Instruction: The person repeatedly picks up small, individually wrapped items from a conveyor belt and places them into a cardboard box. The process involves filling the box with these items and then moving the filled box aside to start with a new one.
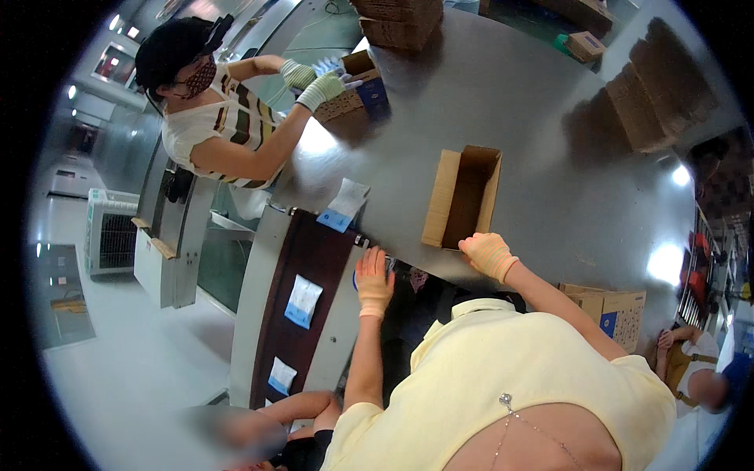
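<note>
An open cardboard box stands on the metal table in front of me, with nothing visible inside. My right hand, in a striped knit glove, is closed on the box's near rim. My left hand, gloved alike, lies with fingers stretched out beside the end of the conveyor, holding nothing. Just beyond it, a white-and-blue packet rests where the belt meets the table. Further packets, such as one packet and another packet, lie spaced along the dark conveyor belt.
Across the metal table, a co-worker's gloved hands handle packets at a blue-printed carton. Cardboard stacks stand at the far edge and right. Another carton sits by my right arm. Other people are at lower left and right.
</note>
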`<state>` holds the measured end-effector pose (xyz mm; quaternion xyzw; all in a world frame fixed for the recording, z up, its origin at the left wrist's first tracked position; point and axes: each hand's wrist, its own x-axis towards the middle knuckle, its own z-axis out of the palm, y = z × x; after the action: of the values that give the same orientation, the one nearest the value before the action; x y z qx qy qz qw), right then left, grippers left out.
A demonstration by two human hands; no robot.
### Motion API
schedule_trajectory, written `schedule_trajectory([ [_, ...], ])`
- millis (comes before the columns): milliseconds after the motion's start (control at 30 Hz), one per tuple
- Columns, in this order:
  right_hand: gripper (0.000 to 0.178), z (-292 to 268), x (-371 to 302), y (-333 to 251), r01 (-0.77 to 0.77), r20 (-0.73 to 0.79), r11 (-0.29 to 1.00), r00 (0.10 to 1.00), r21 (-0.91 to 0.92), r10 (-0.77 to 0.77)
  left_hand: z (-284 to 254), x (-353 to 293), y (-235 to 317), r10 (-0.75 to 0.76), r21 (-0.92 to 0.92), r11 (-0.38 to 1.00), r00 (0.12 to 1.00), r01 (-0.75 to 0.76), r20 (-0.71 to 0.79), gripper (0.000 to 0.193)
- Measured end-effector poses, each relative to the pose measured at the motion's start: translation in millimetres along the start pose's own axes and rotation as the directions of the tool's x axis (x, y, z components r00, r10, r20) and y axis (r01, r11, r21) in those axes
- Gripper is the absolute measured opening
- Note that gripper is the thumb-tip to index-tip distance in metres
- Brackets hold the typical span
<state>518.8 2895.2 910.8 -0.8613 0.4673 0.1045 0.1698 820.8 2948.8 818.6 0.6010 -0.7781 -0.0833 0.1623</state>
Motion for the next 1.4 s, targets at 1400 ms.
schedule_trajectory([
  [1400,0.016,-8,3,-13,-0.039,-0.03,0.999,0.999,-0.029,0.038,-3,-22,-9,0.022,0.172,0.985,0.997,-0.034,0.068,0.074],
])
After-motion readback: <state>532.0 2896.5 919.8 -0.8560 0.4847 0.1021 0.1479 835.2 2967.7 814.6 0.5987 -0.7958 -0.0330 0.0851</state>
